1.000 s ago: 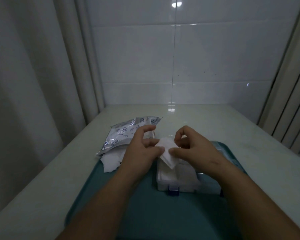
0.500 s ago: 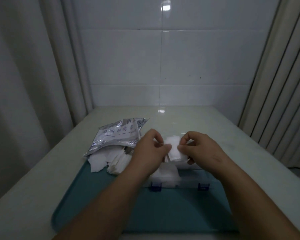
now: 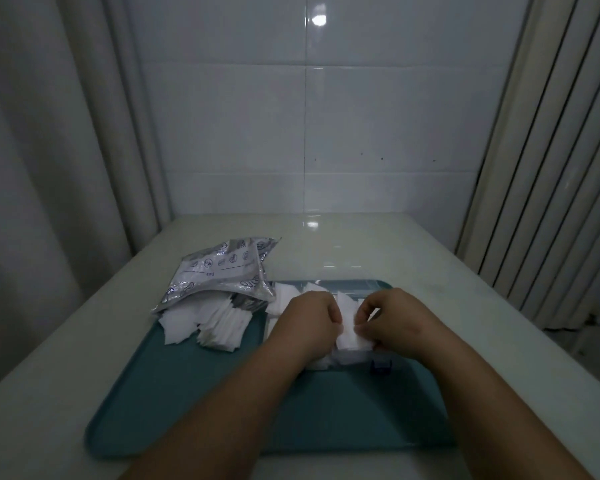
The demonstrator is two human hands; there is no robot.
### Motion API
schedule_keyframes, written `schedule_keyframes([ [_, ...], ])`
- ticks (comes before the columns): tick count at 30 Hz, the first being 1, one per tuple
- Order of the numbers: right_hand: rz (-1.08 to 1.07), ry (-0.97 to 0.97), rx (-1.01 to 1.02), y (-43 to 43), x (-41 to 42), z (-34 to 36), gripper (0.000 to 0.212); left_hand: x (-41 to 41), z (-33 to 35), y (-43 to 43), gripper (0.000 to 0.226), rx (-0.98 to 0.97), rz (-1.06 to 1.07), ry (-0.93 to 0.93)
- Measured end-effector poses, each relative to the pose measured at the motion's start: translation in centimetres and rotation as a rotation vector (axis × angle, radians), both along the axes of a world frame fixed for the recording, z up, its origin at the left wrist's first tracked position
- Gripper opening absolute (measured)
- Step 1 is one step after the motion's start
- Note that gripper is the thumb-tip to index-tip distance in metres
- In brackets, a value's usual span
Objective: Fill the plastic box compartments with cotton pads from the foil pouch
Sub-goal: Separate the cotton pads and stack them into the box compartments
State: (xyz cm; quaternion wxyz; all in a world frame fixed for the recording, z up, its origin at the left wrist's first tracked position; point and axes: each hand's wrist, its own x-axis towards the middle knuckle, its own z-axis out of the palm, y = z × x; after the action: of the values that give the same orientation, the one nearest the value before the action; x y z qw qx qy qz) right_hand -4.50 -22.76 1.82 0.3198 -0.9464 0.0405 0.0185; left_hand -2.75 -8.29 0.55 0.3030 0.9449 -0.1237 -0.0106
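The left hand (image 3: 309,323) and right hand (image 3: 399,323) meet over the plastic box (image 3: 352,357), which sits on the right half of the teal tray (image 3: 187,393). Both hands have curled fingers and pinch the same white cotton pad (image 3: 349,327), the left hand on its left edge and the right hand on its right edge. The pad stands between the two hands, directly above the box interior. Whether it is a single pad or a thin stack cannot be determined. The hands cover most of the box, so its compartments are not distinguishable. More white pads show at its near-left corner and far side. The foil pouch (image 3: 222,271) lies far left of the hands, across the tray's far-left corner and the table (image 3: 430,271). A heap of loose cotton pads (image 3: 215,323) lies at the pouch's near edge, left of the left hand and apart from it.
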Motion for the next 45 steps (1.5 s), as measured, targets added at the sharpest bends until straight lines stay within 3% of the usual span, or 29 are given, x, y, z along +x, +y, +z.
schedule_keyframes([
  [3,0.013,0.049,-0.136,0.5,0.4,0.2,0.006,0.1,-0.2,-0.3,0.014,0.067,-0.019,-0.006],
  [10,0.017,0.260,-0.334,1.5,1.7,0.6,0.032,0.3,-0.9,-1.1,0.021,0.289,-0.021,-0.096],
  [13,0.012,0.344,-0.349,1.5,2.1,0.4,0.038,0.5,-0.9,-0.9,0.027,0.264,-0.031,-0.057],
  [18,-0.011,0.150,-0.257,0.5,1.2,-0.8,0.022,0.7,-0.3,-0.5,0.034,0.278,-0.112,0.030],
  [24,-0.004,0.381,-0.388,1.2,3.2,-0.7,0.036,1.0,-0.2,-0.3,0.044,0.310,-0.151,0.060],
  [30,-0.014,0.447,-0.454,1.5,4.4,-0.5,0.041,1.0,-0.2,-0.3,0.041,0.287,-0.135,0.051],
  [34,0.010,0.425,-0.441,1.2,4.0,-0.6,0.044,0.8,-0.1,-0.1,0.037,0.256,-0.137,0.048],
  [40,0.023,0.231,-0.396,0.8,2.9,0.1,0.036,0.9,0.2,1.5,0.022,0.094,-0.075,0.009],
  [45,0.028,-0.057,-0.204,1.7,2.3,1.0,0.013,1.1,0.3,4.7,0.016,-0.115,0.041,-0.090],
])
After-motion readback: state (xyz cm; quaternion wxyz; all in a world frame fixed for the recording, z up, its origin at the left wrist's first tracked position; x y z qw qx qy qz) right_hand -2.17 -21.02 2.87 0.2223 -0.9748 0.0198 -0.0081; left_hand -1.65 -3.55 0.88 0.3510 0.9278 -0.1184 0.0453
